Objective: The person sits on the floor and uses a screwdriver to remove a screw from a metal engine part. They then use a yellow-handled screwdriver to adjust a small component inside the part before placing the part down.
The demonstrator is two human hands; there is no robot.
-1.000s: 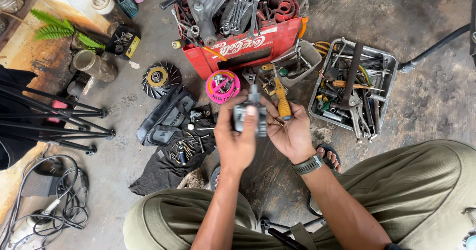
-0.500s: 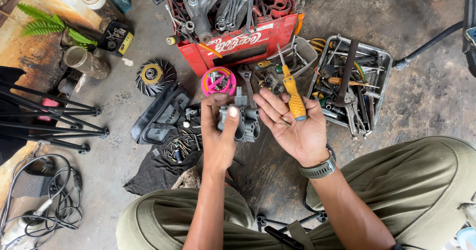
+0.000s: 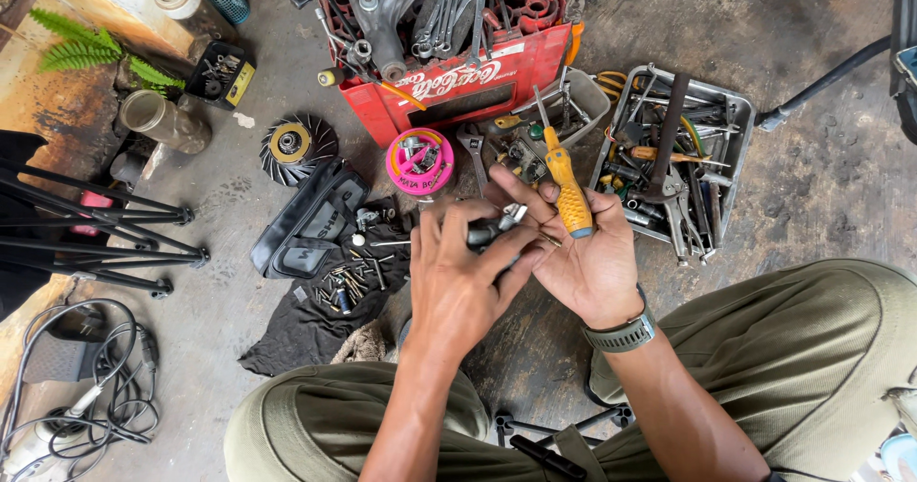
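Grey concrete floor (image 3: 793, 195) lies under everything, stained and dusty. A person sits on it with knees apart, in olive trousers.

The big landmark is a red plastic crate (image 3: 458, 81) with white curly writing on its side, full of spanners and metal parts.

Just below the crate, both hands meet. The left hand (image 3: 458, 286) is closed around a small dark metal part (image 3: 492, 232), with only a shiny bit showing past the fingers. The right hand (image 3: 583, 257) has its palm up and touches the same part. Its grip also holds a yellow-handled screwdriver (image 3: 568, 191), pinned under the thumb, tip pointing up at the crate. A grey watch (image 3: 623, 334) is on that wrist.

Right of the crate sits a grey metal tray (image 3: 731, 157) of pliers and tools. Just below the crate, left of the hands, is a round pink tub (image 3: 419, 160) of small bits. Further left lies a black finned wheel (image 3: 298, 145) with a gold middle. Below the pink tub is a black cloth (image 3: 315, 320) with screws on it. Far left of the crate are a green fern leaf (image 3: 86, 47) and black tripod legs (image 3: 105, 224).
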